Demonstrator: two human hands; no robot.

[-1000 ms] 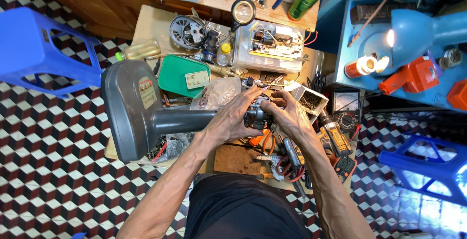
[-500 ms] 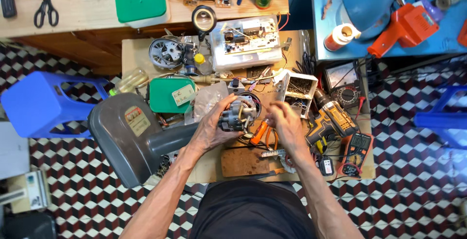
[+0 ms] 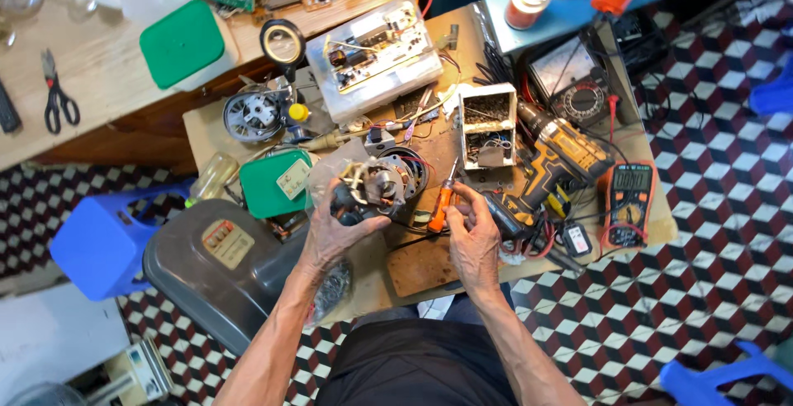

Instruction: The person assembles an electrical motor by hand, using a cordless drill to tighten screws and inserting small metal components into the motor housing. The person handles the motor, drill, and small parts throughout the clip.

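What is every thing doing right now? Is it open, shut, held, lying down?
left hand: closed around the small motor.
small motor: held up, casing off, wires showing.
right hand: pinching the screwdriver.
screwdriver: orange handle, held, tip pointing up and away.
white box: open, small parts inside.
scissors: lying shut on the bench.
cordless drill: lying on its side.
green lid: lying flat.
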